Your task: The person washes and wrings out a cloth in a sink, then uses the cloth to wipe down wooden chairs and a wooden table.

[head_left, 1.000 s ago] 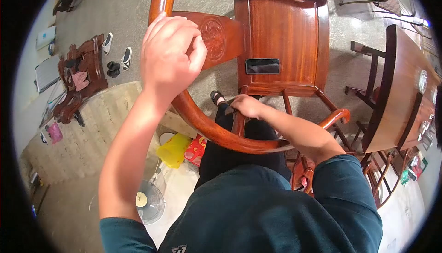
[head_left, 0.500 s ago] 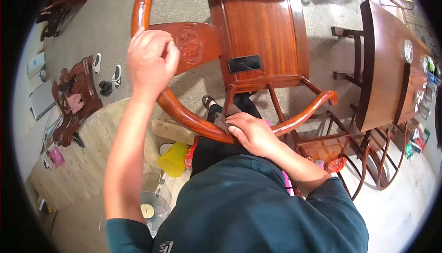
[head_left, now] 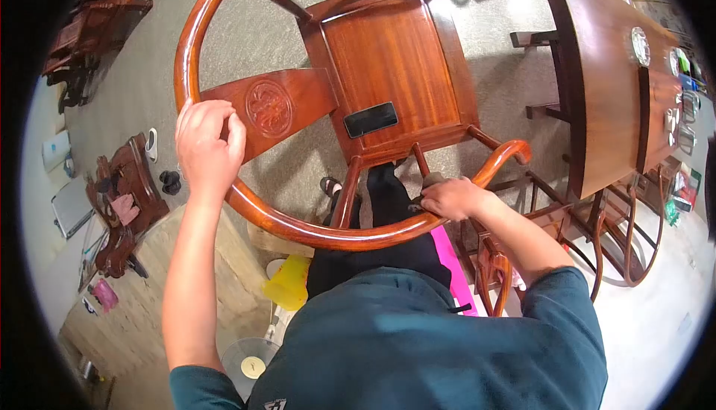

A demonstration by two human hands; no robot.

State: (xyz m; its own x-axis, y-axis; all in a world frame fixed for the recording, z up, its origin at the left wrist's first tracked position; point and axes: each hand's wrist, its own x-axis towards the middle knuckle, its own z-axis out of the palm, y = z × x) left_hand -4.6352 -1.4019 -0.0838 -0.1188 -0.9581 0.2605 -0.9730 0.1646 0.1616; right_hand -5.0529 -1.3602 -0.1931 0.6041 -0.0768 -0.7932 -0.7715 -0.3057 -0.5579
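A reddish-brown wooden chair (head_left: 395, 60) with a curved rail and carved back panel stands before me. My left hand (head_left: 209, 145) is closed round the curved rail (head_left: 188, 60) where it meets the back panel (head_left: 270, 108). Over on the near armrest (head_left: 321, 237), towards its right end, my right hand (head_left: 451, 198) grips a dark cloth (head_left: 432, 180) pressed against the wood. Little of the cloth shows past the fingers. A black phone (head_left: 371, 120) lies on the seat.
To the right is a heavy wooden table (head_left: 597, 74) bearing glass dishes (head_left: 641, 46), with more chairs (head_left: 630, 224) below it. A yellow bag (head_left: 289, 282) and a fan (head_left: 252, 361) sit near my left side. Shoes (head_left: 171, 182) rest on the floor at left.
My right hand has slid the cloth rightward along the armrest, past the near upright. The chair and my left hand appear further left and lower as the view shifted.
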